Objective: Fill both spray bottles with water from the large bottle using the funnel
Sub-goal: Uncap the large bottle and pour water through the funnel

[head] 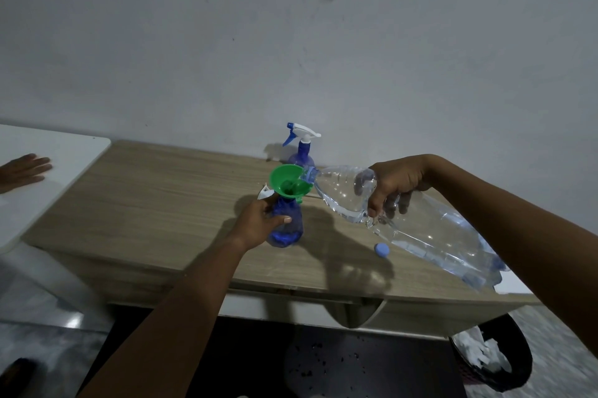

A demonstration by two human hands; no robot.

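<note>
My left hand [259,222] grips a blue spray bottle [289,226] standing on the wooden table [155,203], with a green funnel [289,183] set in its neck. My right hand [393,185] holds the large clear water bottle [430,229], tilted down to the left so its open mouth rests at the funnel's rim. Water lies in the lowered shoulder of the large bottle. A second blue spray bottle [301,146] with its white trigger head on stands behind, near the wall. The blue cap [382,249] lies on the table below the large bottle.
A white spray-head part [265,193] lies just left of the funnel. Another person's hand [24,169] rests on a white table [64,151] at the far left. A dark bin [492,355] holding white paper stands on the floor at the lower right.
</note>
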